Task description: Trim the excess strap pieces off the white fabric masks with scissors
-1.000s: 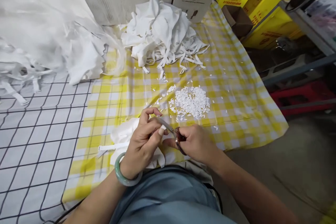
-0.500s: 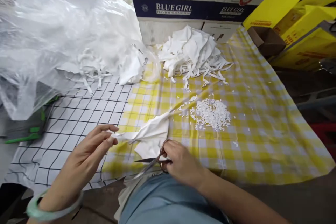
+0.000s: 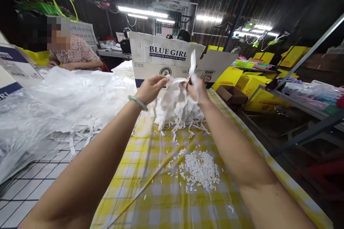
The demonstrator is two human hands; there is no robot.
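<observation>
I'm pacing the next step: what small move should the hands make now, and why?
Probably lower the white strapped cloth onto the pile of similar white pieces, then loosen the left hand's fingers: the cloth hangs right by that pile, and the right hand also has scissors.

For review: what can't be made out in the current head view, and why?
Brown-handled scissors: head view; the right hand hides most, blades unclear.
White strapped cloth: head view; motion blur hides its edges and whether the left hand grips it.
Heaped white cloths: head view; that strapped cloth covers part.
Small white rectangular clippings: head view; too small to count.
</observation>
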